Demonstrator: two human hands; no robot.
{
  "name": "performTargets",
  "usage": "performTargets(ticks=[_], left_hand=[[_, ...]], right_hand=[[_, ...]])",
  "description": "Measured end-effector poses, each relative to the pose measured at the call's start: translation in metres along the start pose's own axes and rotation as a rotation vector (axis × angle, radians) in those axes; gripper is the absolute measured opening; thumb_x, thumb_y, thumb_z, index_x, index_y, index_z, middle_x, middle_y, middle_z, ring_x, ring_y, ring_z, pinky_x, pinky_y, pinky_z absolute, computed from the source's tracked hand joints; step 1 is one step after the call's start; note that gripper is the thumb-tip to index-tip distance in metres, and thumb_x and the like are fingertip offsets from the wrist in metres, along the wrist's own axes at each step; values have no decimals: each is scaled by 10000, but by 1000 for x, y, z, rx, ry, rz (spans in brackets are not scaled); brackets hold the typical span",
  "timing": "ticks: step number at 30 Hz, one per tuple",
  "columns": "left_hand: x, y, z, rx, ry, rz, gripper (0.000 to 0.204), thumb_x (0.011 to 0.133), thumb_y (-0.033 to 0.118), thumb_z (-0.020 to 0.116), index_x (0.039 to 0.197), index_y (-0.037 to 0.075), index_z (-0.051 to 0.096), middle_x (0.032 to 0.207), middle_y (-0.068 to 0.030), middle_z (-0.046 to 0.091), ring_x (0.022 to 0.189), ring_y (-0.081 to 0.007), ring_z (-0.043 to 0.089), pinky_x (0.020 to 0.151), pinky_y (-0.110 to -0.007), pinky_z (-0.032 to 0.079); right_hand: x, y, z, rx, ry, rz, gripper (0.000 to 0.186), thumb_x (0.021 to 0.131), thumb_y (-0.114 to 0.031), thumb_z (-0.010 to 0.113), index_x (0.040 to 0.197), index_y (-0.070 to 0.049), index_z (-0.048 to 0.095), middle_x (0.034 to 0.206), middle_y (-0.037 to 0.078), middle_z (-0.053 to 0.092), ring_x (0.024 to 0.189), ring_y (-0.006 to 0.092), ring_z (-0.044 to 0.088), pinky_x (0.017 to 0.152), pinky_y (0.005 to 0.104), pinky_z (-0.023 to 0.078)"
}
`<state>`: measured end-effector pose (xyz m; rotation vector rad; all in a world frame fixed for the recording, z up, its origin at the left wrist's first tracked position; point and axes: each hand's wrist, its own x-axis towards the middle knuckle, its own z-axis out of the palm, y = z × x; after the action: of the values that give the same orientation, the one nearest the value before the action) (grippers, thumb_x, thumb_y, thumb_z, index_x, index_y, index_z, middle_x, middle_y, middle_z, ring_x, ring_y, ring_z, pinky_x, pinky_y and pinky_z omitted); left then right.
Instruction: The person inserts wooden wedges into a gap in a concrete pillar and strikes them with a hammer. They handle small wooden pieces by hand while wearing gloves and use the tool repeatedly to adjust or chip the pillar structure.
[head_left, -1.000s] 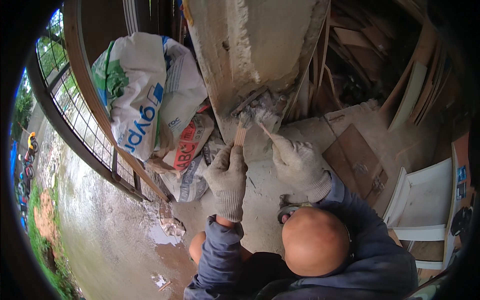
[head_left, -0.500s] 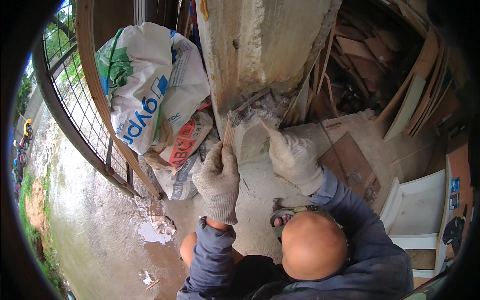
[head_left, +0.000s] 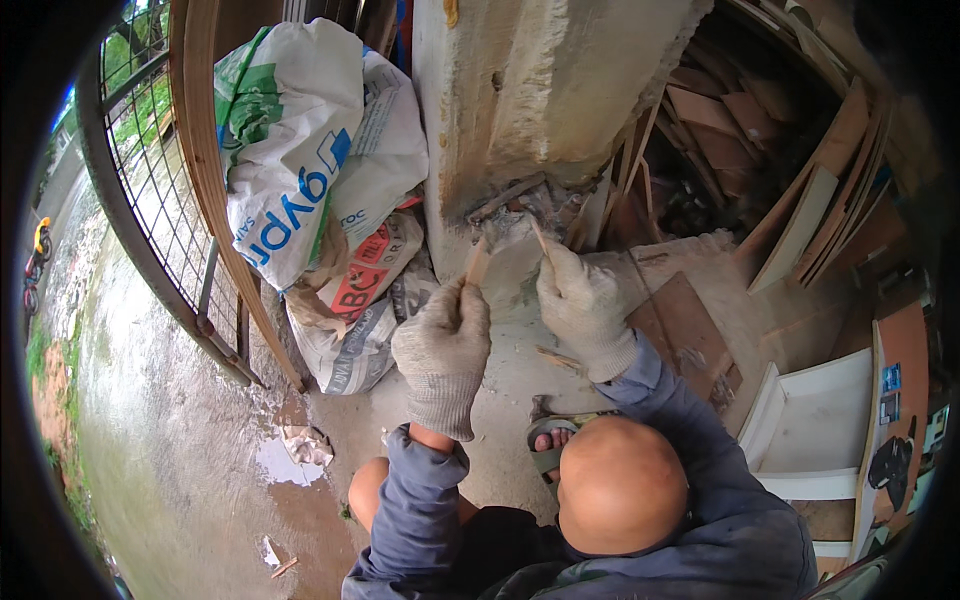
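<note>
My left hand [head_left: 442, 350], in a knitted work glove, is closed around a flat wooden strip [head_left: 478, 264]. The strip points up toward a heap of grey ash and charred wood [head_left: 522, 208] at the foot of a concrete pillar [head_left: 540, 90]. Across from it, my gloved right hand [head_left: 588, 312] pinches a thin wooden stick [head_left: 540, 238], its tip at the near edge of the heap. Whether either tip touches the ash I cannot tell. A loose wood sliver [head_left: 558, 359] lies on the floor beneath my right hand.
Stuffed white sacks [head_left: 300, 150] lean left of the pillar, beside a mesh gate [head_left: 150, 170]. Boards [head_left: 830, 200] are stacked at the right, near a white drawer-like tray [head_left: 810, 425]. A hammer [head_left: 590, 413] lies by my sandalled foot [head_left: 550, 445].
My right hand has shifted slightly, and its stick now slants up-left into the heap's edge. The left hand's strip has lowered a little from the ash. The whole view has shifted slightly.
</note>
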<state>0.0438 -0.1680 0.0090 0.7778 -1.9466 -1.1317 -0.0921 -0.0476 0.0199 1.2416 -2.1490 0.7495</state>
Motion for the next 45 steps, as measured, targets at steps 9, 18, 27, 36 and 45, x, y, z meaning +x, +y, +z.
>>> performTargets(ticks=[9, 18, 27, 36, 45], left_hand=[[2, 0, 10, 277, 19, 261, 161, 929, 199, 673, 1000, 81, 756, 648, -140, 666, 561, -300, 680, 518, -407, 522], [7, -5, 21, 313, 109, 391, 153, 932, 190, 676, 1022, 85, 742, 652, -146, 676, 554, -305, 681, 504, -405, 520], [11, -3, 27, 317, 107, 355, 179, 934, 195, 702, 1052, 74, 761, 701, -175, 687, 595, -311, 698, 546, -385, 530], [11, 5, 19, 285, 111, 404, 178, 946, 108, 704, 1089, 15, 756, 793, -159, 741, 625, -202, 716, 599, -306, 550], [13, 5, 25, 285, 99, 442, 195, 940, 70, 696, 1131, 45, 729, 737, -145, 701, 595, -248, 691, 566, -330, 539]], right_hand=[[0, -8, -2, 42, 10, 15, 212, 862, -73, 693, 1071, -49, 673, 601, 154, 633, 564, 339, 682, 514, 450, 546], [7, -9, 6, -37, 48, 66, 232, 854, -88, 712, 1085, -71, 694, 628, 169, 651, 576, 359, 682, 527, 444, 546], [20, -9, 15, -64, -15, 61, 197, 851, -66, 714, 1047, -57, 690, 678, 174, 672, 603, 353, 690, 542, 442, 549], [3, 4, -4, 165, 160, 91, 256, 878, -30, 693, 1134, -27, 682, 762, 178, 691, 644, 353, 689, 578, 426, 557], [-7, 4, 8, 332, 227, 134, 292, 881, -31, 696, 1172, -5, 682, 779, 173, 703, 640, 350, 689, 583, 414, 563]])
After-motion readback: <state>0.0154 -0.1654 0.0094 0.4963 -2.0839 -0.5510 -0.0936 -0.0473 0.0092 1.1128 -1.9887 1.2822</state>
